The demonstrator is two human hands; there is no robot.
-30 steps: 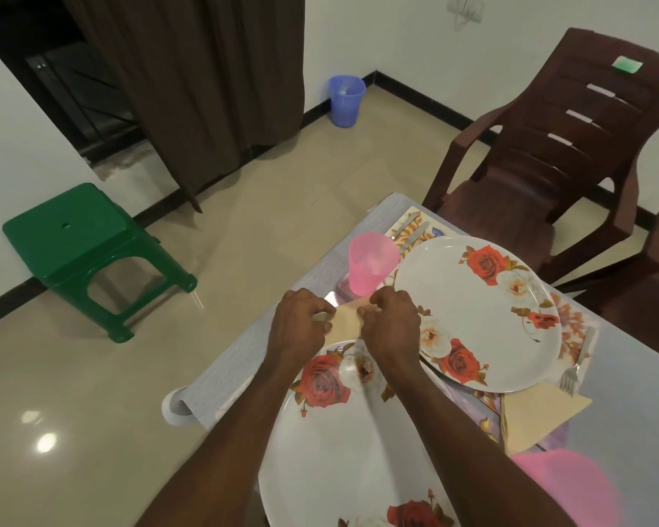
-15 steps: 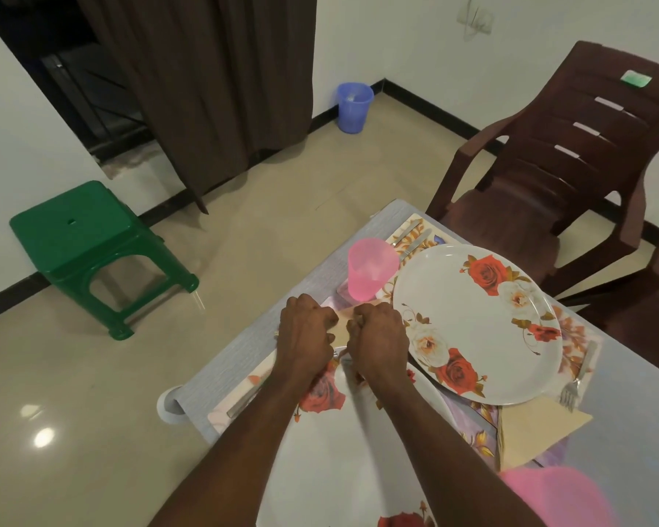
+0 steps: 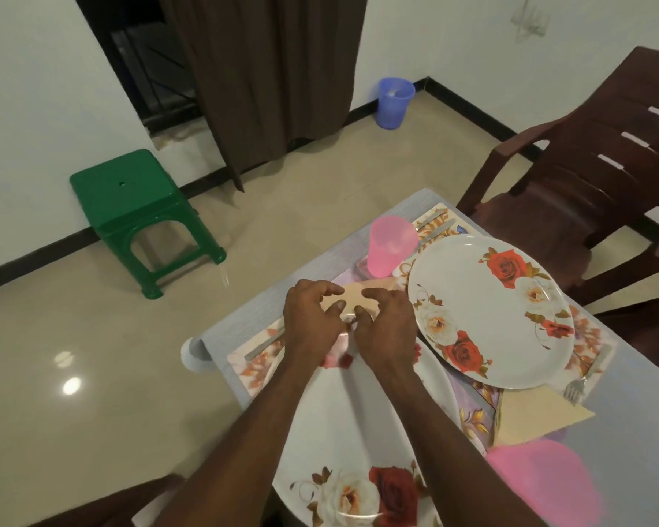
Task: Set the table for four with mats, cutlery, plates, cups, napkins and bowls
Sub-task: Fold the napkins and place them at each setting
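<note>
Two hands: left hand [image 3: 312, 317] and right hand [image 3: 385, 329] sit side by side over a beige folded paper napkin [image 3: 358, 296], fingers loosely curled with tips on or just above it; whether they pinch it I cannot tell.
Napkin spot: the napkin lies past the top rim of the near white rose-printed plate [image 3: 358, 420], just below the pink translucent plastic cup [image 3: 390, 247], likely so it sits clear of the plate yet within a diner's reach.
Near setting: the plate rests on a floral place mat [image 3: 259, 359], with a steel knife [image 3: 263, 344] at the mat's left.
Far setting: a second rose-printed plate [image 3: 491, 313] lies on its own mat, a fork [image 3: 583, 378] to one side, another beige napkin [image 3: 541, 416] below it, and cutlery [image 3: 434, 226] beside the cup.
Table: a grey-topped table [image 3: 252, 317] carries both settings along one corner.
Progress: two places look nearly dressed; no bowls show, so I judge much remains.
Blur: a pink shape [image 3: 541, 484] at lower right may be another cup.
</note>
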